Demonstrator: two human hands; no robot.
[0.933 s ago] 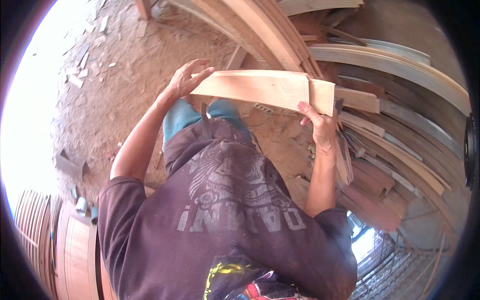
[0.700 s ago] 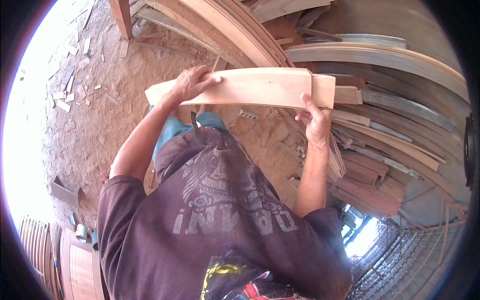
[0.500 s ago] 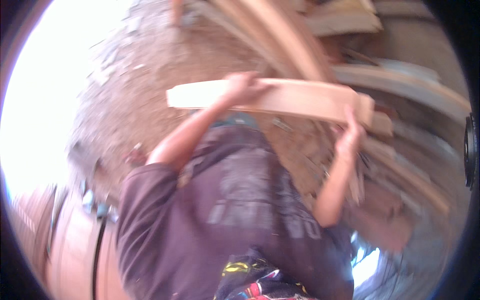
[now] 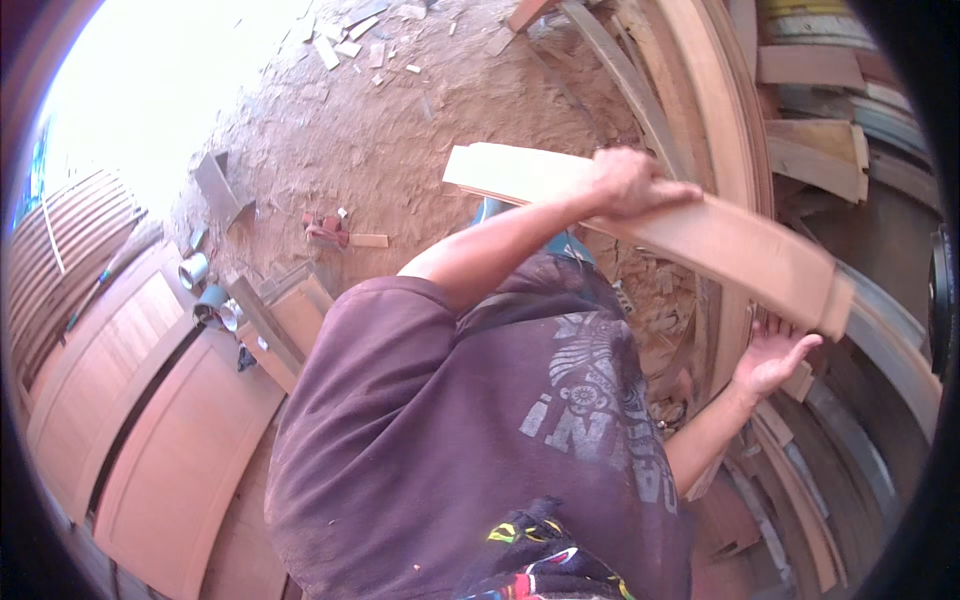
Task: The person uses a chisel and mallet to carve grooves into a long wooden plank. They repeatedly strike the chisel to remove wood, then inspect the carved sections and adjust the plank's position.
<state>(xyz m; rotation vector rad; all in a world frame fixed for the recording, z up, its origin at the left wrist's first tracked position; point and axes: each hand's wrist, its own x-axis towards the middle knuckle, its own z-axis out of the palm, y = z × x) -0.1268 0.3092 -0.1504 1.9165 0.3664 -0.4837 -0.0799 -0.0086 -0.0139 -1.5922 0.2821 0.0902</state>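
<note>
A pale wooden board (image 4: 740,245) with stepped ends slants across in front of me, its right end nearer and lower. Layered edges show at its left end, so it may be more than one piece; I cannot tell. My left hand (image 4: 635,183) is closed over the board's top edge near the middle. Just below the right end is my right hand (image 4: 770,362), palm up, thumb out and fingers apart. Its fingertips reach up to the board's lower edge; whether they touch it is unclear.
Long timber planks (image 4: 715,110) run along the right, with stacked wood (image 4: 820,160) beyond. Offcuts (image 4: 345,45) lie scattered on the dirt floor. A reddish tool (image 4: 325,230) sits on the ground. At left are wooden panels (image 4: 190,430), small cans (image 4: 208,300) and curved slats (image 4: 75,235).
The board has shifted right and tilted, its right end lower. My left hand moved right with it. My right hand went from the board's right end to below it, palm turned up.
</note>
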